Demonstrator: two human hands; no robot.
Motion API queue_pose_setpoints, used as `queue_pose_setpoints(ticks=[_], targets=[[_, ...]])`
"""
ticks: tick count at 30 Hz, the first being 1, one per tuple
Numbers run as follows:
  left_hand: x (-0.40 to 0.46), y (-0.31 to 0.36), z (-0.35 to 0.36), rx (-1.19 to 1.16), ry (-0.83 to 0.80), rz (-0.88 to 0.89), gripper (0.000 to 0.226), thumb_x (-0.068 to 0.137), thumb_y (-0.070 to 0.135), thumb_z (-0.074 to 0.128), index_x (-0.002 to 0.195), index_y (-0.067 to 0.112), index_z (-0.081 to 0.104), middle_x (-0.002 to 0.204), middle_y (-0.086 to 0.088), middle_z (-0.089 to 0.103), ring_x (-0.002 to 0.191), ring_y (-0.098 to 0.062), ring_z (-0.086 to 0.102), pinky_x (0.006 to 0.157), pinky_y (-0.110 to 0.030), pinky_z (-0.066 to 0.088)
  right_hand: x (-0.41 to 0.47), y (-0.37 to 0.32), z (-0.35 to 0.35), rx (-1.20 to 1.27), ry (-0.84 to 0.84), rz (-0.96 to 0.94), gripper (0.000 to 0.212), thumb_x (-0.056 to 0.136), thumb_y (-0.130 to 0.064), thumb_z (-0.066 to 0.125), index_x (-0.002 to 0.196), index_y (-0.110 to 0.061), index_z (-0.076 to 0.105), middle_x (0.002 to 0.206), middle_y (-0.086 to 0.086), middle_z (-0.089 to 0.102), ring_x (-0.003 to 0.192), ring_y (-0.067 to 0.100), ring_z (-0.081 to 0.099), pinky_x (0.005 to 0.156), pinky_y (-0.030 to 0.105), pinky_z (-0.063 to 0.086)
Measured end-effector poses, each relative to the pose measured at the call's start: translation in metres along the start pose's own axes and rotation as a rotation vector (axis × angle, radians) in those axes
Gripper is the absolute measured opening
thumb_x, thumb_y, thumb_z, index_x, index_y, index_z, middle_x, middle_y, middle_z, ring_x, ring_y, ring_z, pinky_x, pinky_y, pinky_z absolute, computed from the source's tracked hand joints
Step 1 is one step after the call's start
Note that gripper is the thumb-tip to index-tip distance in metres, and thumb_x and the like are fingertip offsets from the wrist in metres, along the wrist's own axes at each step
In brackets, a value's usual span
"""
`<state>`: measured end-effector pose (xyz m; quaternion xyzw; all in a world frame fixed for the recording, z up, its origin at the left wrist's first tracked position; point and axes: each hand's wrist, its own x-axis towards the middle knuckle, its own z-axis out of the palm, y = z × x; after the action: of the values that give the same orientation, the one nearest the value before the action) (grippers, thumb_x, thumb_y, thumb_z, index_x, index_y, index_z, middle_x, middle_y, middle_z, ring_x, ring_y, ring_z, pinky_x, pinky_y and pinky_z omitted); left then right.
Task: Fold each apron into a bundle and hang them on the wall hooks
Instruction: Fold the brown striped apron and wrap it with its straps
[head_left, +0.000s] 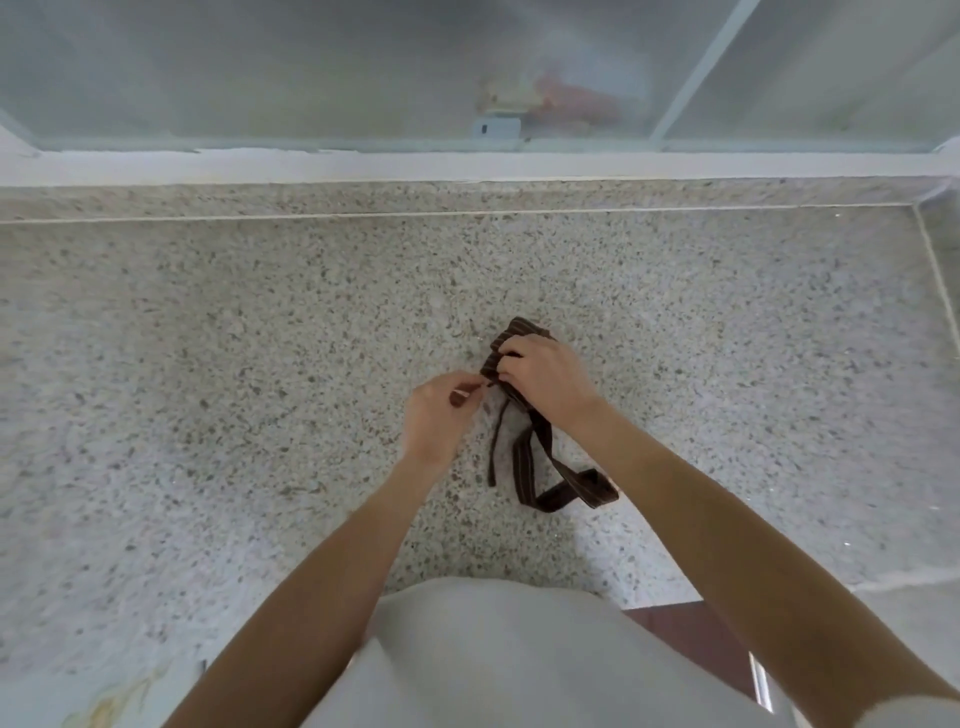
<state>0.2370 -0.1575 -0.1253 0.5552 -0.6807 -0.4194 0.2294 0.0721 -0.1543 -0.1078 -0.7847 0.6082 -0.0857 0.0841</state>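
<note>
A dark brown striped apron (514, 332), folded into a small tight bundle, lies on the speckled granite counter (260, 338) near the middle of the view. My right hand (545, 382) rests over the bundle with its fingers curled round it. My left hand (441, 410) is just left of the bundle and pinches the end of a thin strap between thumb and fingers. The apron's wider straps (561, 483) trail toward me and loop on the counter. No wall hooks are in view.
A frosted window (363, 67) with a white frame runs along the back of the counter, above a raised stone lip. The counter's side edge runs down the right. My white garment (493, 654) fills the bottom of the view.
</note>
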Motion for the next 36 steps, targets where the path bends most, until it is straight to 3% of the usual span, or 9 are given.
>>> queue_pose_setpoints(ticks=[3,5,9,13,17,21,26,32,36], targets=[[-0.003,-0.013,0.003,0.328,0.106,0.290,0.008,0.082,0.023,0.066,0.090,0.021,0.070,0.087,0.006,0.068,0.082,-0.013,0.062,0.072,-0.021,0.048,0.002,0.002,-0.007,-0.171,-0.122,-0.085,0.023,0.051,-0.008,0.087,0.065,-0.015,0.070,0.086,0.007,0.068,0.068,0.023,0.066,0.057,0.026,0.053],[-0.005,-0.011,0.010,0.514,0.038,0.412,0.016,0.083,0.035,0.060,0.083,0.021,0.068,0.082,0.004,0.065,0.081,-0.019,0.060,0.069,-0.030,0.047,0.005,-0.002,-0.011,-0.251,-0.141,-0.148,0.021,0.055,-0.007,0.083,0.067,-0.014,0.068,0.083,0.006,0.066,0.069,0.023,0.064,0.062,0.029,0.052],[-0.012,0.009,0.027,0.720,-0.397,0.053,0.038,0.089,0.047,0.054,0.116,0.020,0.054,0.099,-0.004,0.063,0.097,-0.023,0.059,0.073,-0.033,0.048,0.009,-0.009,-0.010,-0.341,-0.201,-0.296,0.021,0.056,-0.005,0.081,0.069,-0.011,0.066,0.077,0.006,0.064,0.075,0.022,0.063,0.067,0.028,0.052],[-0.010,0.010,0.030,0.640,-0.394,-0.084,0.031,0.093,0.035,0.052,0.116,0.015,0.052,0.098,-0.007,0.066,0.093,-0.026,0.062,0.068,-0.033,0.043,0.011,-0.011,-0.012,-0.326,-0.353,-0.301,0.037,0.036,-0.002,0.088,0.064,-0.009,0.065,0.074,0.009,0.064,0.060,0.020,0.061,0.048,0.021,0.048],[-0.005,-0.001,0.015,0.481,-0.299,-0.102,0.027,0.097,0.025,0.044,0.115,0.012,0.059,0.104,-0.010,0.062,0.097,-0.028,0.060,0.079,-0.037,0.048,0.010,-0.012,-0.007,-0.311,-0.382,-0.222,0.041,0.031,-0.001,0.089,0.064,-0.010,0.065,0.078,0.011,0.065,0.056,0.018,0.060,0.035,0.018,0.038],[0.009,0.002,-0.004,0.469,-0.177,0.032,0.025,0.098,0.023,0.043,0.110,0.012,0.062,0.104,-0.007,0.060,0.099,-0.024,0.056,0.079,-0.034,0.045,0.002,-0.016,0.001,-0.198,-0.275,-0.026,0.031,0.057,0.000,0.081,0.084,-0.006,0.067,0.092,0.014,0.063,0.077,0.024,0.064,0.048,0.024,0.046],[0.006,0.005,-0.008,0.449,-0.130,0.139,0.020,0.096,0.024,0.048,0.103,0.014,0.064,0.101,-0.003,0.059,0.093,-0.023,0.056,0.073,-0.036,0.048,-0.001,-0.014,0.003,0.053,-0.175,0.159,0.010,0.091,-0.005,0.053,0.099,-0.003,0.057,0.096,0.015,0.059,0.089,0.030,0.057,0.060,0.029,0.033],[0.001,0.012,-0.016,0.390,-0.008,0.148,0.019,0.095,0.026,0.049,0.099,0.015,0.064,0.100,0.000,0.059,0.087,-0.017,0.060,0.066,-0.033,0.050,-0.009,-0.022,0.000,0.237,-0.158,0.104,0.010,0.091,-0.013,0.052,0.098,-0.008,0.057,0.092,0.008,0.059,0.079,0.023,0.056,0.060,0.029,0.037],[0.002,0.016,-0.029,0.379,-0.017,0.174,0.019,0.094,0.027,0.052,0.099,0.015,0.065,0.098,-0.001,0.061,0.087,-0.017,0.060,0.078,-0.036,0.049,-0.008,-0.032,0.001,0.408,-0.116,0.160,0.012,0.089,-0.021,0.061,0.092,-0.009,0.060,0.078,-0.001,0.054,0.068,0.014,0.050,0.062,0.026,0.039]])
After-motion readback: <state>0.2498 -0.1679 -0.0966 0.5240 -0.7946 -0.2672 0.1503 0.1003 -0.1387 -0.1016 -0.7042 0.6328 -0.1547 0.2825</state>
